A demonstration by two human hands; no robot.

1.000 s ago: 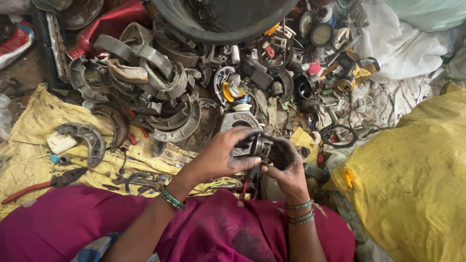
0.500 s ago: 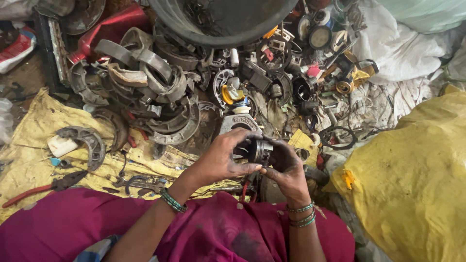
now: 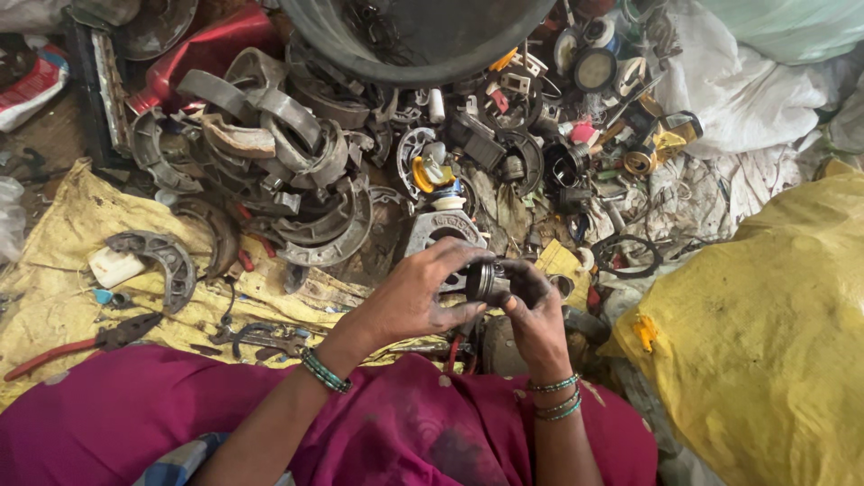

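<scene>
Both my hands hold one small dark round metal part (image 3: 487, 281) over my lap. My left hand (image 3: 423, 292) grips its left side, fingers curled over the top. My right hand (image 3: 537, 310), blackened with grime, cups it from the right and below. Green bead bangles sit on both wrists. Magenta cloth (image 3: 270, 423) covers my legs beneath. Just beyond the part lies a grey metal casting with a round hole (image 3: 438, 228).
A heap of curved grey brake shoes (image 3: 270, 162) and scrap parts fills the ground ahead. A large dark tub (image 3: 414, 36) stands at the top. A stuffed yellow sack (image 3: 765, 333) is at right. Red-handled pliers (image 3: 81, 345) lie on yellow sacking at left.
The round part has stayed between both hands with only slight turning. My left fingers have shifted a little over its top. The view has barely moved.
</scene>
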